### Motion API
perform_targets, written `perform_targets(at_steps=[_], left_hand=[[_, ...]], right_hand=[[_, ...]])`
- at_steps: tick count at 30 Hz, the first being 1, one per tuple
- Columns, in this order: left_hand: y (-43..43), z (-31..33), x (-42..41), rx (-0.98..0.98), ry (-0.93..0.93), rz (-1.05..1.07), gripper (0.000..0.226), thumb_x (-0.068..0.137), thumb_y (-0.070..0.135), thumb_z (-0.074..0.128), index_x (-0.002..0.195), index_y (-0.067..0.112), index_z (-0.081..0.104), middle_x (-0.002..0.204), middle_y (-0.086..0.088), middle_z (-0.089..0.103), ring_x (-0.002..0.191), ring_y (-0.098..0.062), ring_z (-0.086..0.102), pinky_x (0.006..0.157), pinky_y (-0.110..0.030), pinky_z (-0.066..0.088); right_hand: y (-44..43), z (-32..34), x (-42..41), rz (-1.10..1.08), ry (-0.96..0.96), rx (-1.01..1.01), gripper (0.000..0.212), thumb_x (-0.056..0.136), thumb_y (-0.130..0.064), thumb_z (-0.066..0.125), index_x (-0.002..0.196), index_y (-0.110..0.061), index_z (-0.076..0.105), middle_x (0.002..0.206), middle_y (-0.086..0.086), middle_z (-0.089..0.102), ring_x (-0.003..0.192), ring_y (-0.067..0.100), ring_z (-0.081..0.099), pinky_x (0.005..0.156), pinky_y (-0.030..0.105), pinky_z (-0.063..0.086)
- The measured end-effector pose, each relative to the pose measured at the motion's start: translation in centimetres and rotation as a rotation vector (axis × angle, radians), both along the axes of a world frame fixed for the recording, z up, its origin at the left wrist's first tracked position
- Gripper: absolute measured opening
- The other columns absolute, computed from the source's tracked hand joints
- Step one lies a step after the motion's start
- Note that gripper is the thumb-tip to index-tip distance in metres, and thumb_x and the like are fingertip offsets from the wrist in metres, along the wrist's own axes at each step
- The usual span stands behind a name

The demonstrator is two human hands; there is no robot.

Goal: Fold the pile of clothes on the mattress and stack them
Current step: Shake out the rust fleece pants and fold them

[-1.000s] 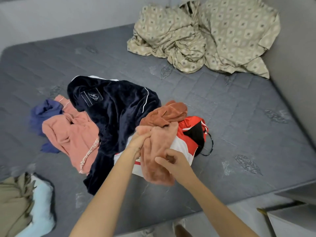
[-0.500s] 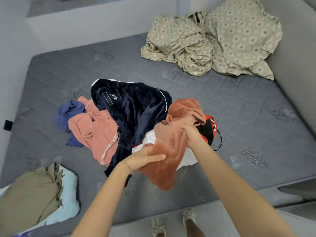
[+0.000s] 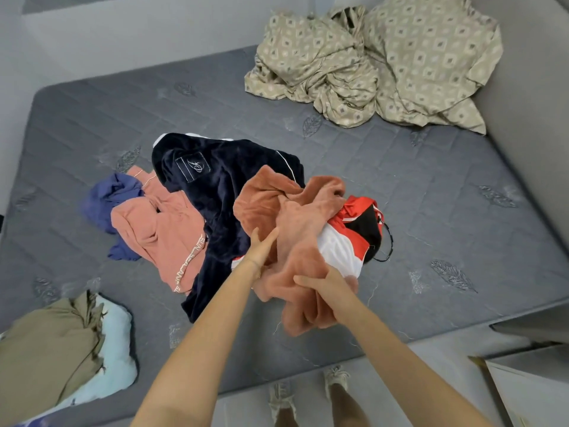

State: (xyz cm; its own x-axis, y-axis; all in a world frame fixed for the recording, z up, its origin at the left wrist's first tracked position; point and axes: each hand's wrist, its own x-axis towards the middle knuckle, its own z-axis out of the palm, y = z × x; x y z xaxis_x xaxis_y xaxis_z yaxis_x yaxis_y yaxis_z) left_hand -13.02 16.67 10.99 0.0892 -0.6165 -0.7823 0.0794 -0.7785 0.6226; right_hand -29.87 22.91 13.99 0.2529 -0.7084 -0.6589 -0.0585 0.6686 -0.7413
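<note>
A rust-orange fleece garment (image 3: pixel 295 223) is lifted over the pile in the middle of the grey mattress (image 3: pixel 400 186). My right hand (image 3: pixel 326 283) grips its lower part near the front. My left hand (image 3: pixel 260 246) holds its left edge, fingers reaching up into the cloth. Under it lie a red, white and black garment (image 3: pixel 354 235), a dark navy velvet garment (image 3: pixel 221 186), a salmon-pink garment (image 3: pixel 160 229) and a blue piece (image 3: pixel 107 198).
A crumpled beige patterned sheet (image 3: pixel 385 63) fills the far right corner against the wall. An olive garment (image 3: pixel 46 349) on light blue cloth (image 3: pixel 118 349) lies at the near left. White furniture (image 3: pixel 529 386) stands at the lower right, and my feet (image 3: pixel 308 396) are at the mattress edge.
My right hand came down from the garment's top to its lower part. My left hand moved up along its left edge. The fleece garment bunched higher over the pile.
</note>
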Motion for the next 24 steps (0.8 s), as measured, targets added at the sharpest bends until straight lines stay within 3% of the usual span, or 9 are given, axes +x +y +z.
perform_targets(at_steps=[3,6,9,11,13,15,20,24], left_hand=[[-1.2,-2.3,0.1,-0.085,-0.140,0.083,0.081,0.089,0.039,0.063,0.151,0.024,0.014,0.151,-0.001,0.032,0.132,-0.026,0.040,0.088,-0.033,0.040],[-2.0,-4.8,1.0,-0.094,-0.255,0.078,0.070,0.091,0.031,0.062,0.148,0.016,0.024,0.146,-0.006,0.040,0.132,-0.027,0.041,0.100,-0.034,0.037],[-2.9,-7.9,2.3,-0.075,-0.311,0.078,0.070,0.090,0.031,0.064,0.147,0.014,0.027,0.146,-0.008,0.041,0.131,-0.028,0.042,0.107,-0.040,0.037],[-4.0,-10.0,3.1,-0.102,-0.356,0.073,0.074,0.089,0.031,0.065,0.148,0.013,0.024,0.149,-0.009,0.037,0.135,-0.029,0.039,0.110,-0.045,0.034],[-5.2,-12.1,3.8,-0.098,-0.397,0.069,0.083,0.088,0.033,0.067,0.151,0.011,0.017,0.152,-0.010,0.032,0.136,-0.031,0.037,0.110,-0.048,0.034],[-6.4,-13.9,4.2,-0.096,-0.387,0.090,0.087,0.085,0.035,0.069,0.150,0.011,0.017,0.149,-0.010,0.037,0.130,-0.032,0.045,0.106,-0.050,0.039],[-9.2,-16.4,3.6,-0.116,-0.398,0.262,0.066,0.082,0.028,0.073,0.135,0.006,0.040,0.126,-0.007,0.055,0.114,-0.026,0.054,0.099,-0.038,0.045],[-10.2,-16.6,3.9,-0.089,-0.240,0.388,0.050,0.081,0.020,0.073,0.125,0.010,0.054,0.115,-0.008,0.065,0.099,-0.022,0.063,0.086,-0.035,0.053]], right_hand=[[-1.4,-1.5,-1.0,-0.012,0.156,-0.041,0.012,0.090,-0.019,0.067,0.101,-0.016,0.064,0.098,0.002,0.069,0.094,0.019,0.065,0.077,0.023,0.053],[-4.1,-4.8,-2.5,0.034,0.458,-0.091,0.033,0.088,-0.033,0.068,0.111,-0.009,0.064,0.100,0.004,0.066,0.098,0.022,0.061,0.075,0.022,0.045],[-7.4,-8.3,-3.4,0.005,0.481,-0.179,0.021,0.091,-0.022,0.065,0.109,-0.012,0.065,0.095,-0.002,0.063,0.100,0.026,0.063,0.075,0.022,0.045],[-10.1,-10.8,-3.3,-0.074,0.504,-0.228,0.036,0.088,-0.018,0.068,0.122,-0.010,0.058,0.104,0.001,0.063,0.097,0.019,0.060,0.077,0.019,0.043],[-13.0,-12.9,-2.7,-0.076,0.535,-0.335,0.052,0.083,-0.018,0.073,0.131,-0.013,0.053,0.121,0.004,0.061,0.107,0.014,0.056,0.092,0.024,0.044],[-15.9,-14.7,-1.7,0.039,0.558,-0.480,0.062,0.081,-0.024,0.076,0.137,-0.018,0.049,0.131,0.001,0.057,0.121,0.015,0.051,0.105,0.033,0.041],[-21.8,-17.4,0.6,0.349,0.828,-0.888,0.083,0.076,-0.043,0.075,0.146,-0.019,0.037,0.144,0.003,0.047,0.139,0.026,0.033,0.113,0.046,0.029],[-25.9,-18.8,2.4,0.520,0.969,-0.933,0.087,0.083,-0.058,0.060,0.153,-0.028,0.017,0.158,0.002,0.023,0.148,0.026,0.011,0.119,0.049,0.010]])
